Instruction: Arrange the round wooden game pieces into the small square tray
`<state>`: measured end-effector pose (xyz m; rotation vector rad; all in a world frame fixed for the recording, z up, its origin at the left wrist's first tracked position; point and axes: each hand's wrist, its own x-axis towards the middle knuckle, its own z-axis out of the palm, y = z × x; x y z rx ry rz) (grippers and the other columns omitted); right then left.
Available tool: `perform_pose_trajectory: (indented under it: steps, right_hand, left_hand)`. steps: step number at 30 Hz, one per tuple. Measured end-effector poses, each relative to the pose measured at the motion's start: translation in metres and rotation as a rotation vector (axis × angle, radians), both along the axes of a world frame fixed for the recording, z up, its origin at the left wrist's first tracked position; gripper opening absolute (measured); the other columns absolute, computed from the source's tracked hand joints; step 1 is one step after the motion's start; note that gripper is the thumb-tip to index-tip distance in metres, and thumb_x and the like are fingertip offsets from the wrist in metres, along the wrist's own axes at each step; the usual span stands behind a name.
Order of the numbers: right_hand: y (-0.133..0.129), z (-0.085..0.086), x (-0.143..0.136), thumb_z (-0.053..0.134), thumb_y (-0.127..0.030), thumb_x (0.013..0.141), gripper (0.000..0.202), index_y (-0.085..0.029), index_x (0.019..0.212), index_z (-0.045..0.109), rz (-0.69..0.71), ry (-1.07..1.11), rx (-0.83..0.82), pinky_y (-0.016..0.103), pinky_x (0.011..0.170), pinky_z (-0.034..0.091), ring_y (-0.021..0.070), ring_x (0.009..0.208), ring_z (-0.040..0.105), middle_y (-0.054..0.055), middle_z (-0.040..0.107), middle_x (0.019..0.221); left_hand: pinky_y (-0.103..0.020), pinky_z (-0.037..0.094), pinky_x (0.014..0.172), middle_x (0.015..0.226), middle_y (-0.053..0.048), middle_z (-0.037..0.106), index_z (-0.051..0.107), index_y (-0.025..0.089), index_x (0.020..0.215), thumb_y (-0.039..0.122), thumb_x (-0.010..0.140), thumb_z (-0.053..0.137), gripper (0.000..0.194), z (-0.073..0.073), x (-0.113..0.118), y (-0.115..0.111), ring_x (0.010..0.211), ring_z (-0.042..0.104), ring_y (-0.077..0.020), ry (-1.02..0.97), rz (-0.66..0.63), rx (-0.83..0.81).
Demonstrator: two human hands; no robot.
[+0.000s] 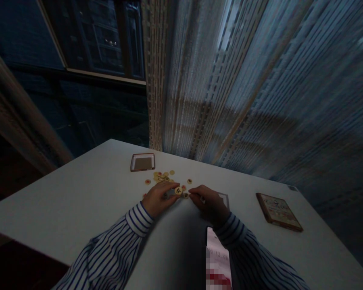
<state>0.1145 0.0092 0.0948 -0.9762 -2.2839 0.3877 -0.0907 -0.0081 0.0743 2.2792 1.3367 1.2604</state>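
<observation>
Between the thumb and forefinger of my left hand [159, 198] is a round, pale-yellow Chinese chess piece [178, 191], its dark character facing me. My right hand [210, 202] is closed in a pinch just to the right. What its fingers hold, if anything, I cannot make out. Two small pieces lie between the hands, a red-marked piece [184, 187] and a dark-marked piece [186, 195]. Beyond my left hand spreads a loose pile of chess pieces [162, 177], partly covered by that hand. A single piece [189, 181] lies apart behind the hands.
An open shallow tin [142, 154] sits at the back left of the white table [87, 193]. A brown-edged box with a printed top [280, 211] lies to the right. A lit phone [218, 245] is by my right forearm, and a grey-edged flat thing [225, 198] shows behind my right hand.
</observation>
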Motion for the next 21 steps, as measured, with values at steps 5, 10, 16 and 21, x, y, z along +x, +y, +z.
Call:
perform_pose_trajectory:
  steps: [5,10,16,21]
  right_hand:
    - [-0.006,-0.004,0.016,0.048,-0.026,0.083,0.022,-0.019,0.098,0.062,0.038,0.054,0.026,0.026,0.066,0.046,0.0129,0.070,0.058,0.005,0.063,0.081]
    - [-0.013,-0.004,0.031,0.050,-0.026,0.083,0.023,-0.019,0.102,0.061,0.098,0.129,0.043,0.028,0.068,0.047,0.0146,0.077,0.059,0.007,0.064,0.085]
    - [-0.021,-0.003,0.045,0.051,-0.030,0.083,0.022,-0.020,0.099,0.062,0.073,0.165,0.022,0.028,0.068,0.047,0.0149,0.076,0.059,0.006,0.064,0.084]
    - [-0.023,-0.007,0.055,0.052,-0.029,0.082,0.021,-0.020,0.098,0.062,0.050,0.186,0.020,0.028,0.068,0.047,0.0147,0.077,0.058,0.006,0.063,0.084]
  left_hand:
    - [-0.032,0.049,0.077,0.093,-0.007,0.067,0.061,0.019,0.100,0.028,0.075,0.061,0.027,0.005,0.023,-0.007,0.085,0.062,-0.0187,-0.026,-0.056,-0.033]
    - [-0.031,0.049,0.076,0.089,-0.006,0.069,0.063,0.018,0.097,0.028,0.077,0.060,0.023,0.008,0.040,-0.010,0.083,0.063,-0.0180,-0.047,-0.160,-0.035]
    - [-0.033,0.049,0.076,0.088,-0.007,0.069,0.064,0.019,0.095,0.030,0.077,0.060,0.022,0.008,0.055,-0.010,0.083,0.062,-0.0184,-0.093,-0.221,-0.031]
    - [-0.032,0.050,0.076,0.087,-0.006,0.069,0.065,0.020,0.096,0.032,0.077,0.060,0.023,0.006,0.066,-0.011,0.081,0.063,-0.0180,-0.142,-0.246,-0.051]
